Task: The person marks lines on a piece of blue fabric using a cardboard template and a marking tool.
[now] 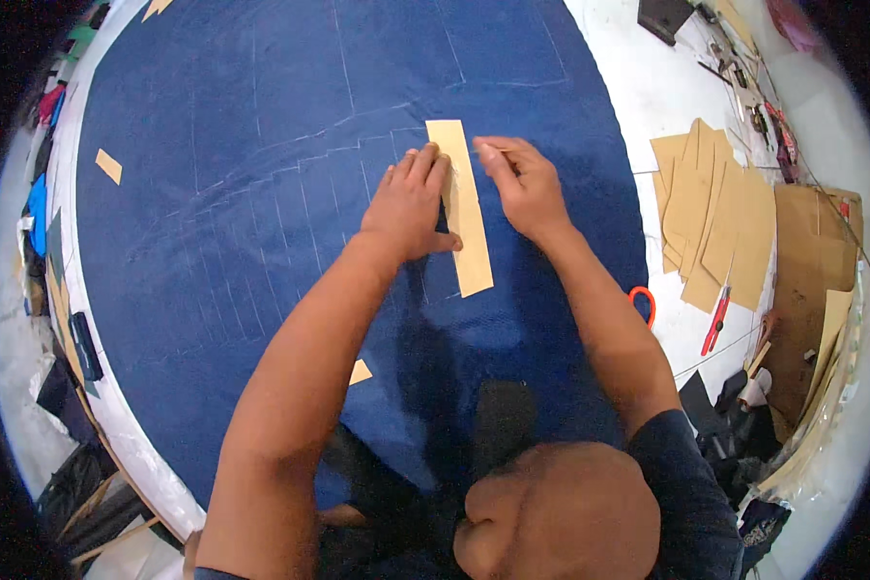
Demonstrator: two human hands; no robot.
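A long, narrow tan card strip (471,217) lies on a wide sheet of dark blue fabric (164,290). My left hand (411,205) rests on the strip's left edge, fingers stretched out, thumb lower down against the card. Just to the right of the strip's upper part is my right hand (529,186), thumb and index finger pinched together near the cloth. Whatever sits in that pinch is too small to make out. Thin pale lines cross the fabric left of the strip and farther off, forming long narrow panels.
Tan card patterns (739,217) lie heaped on the white table to the right, with a red-handled tool (714,327) on them. Orange-red scissor-like handles (644,304) show by the fabric's right edge. Small card pieces (108,166) lie on the cloth. A brown cardboard sheet (797,232) is farther right.
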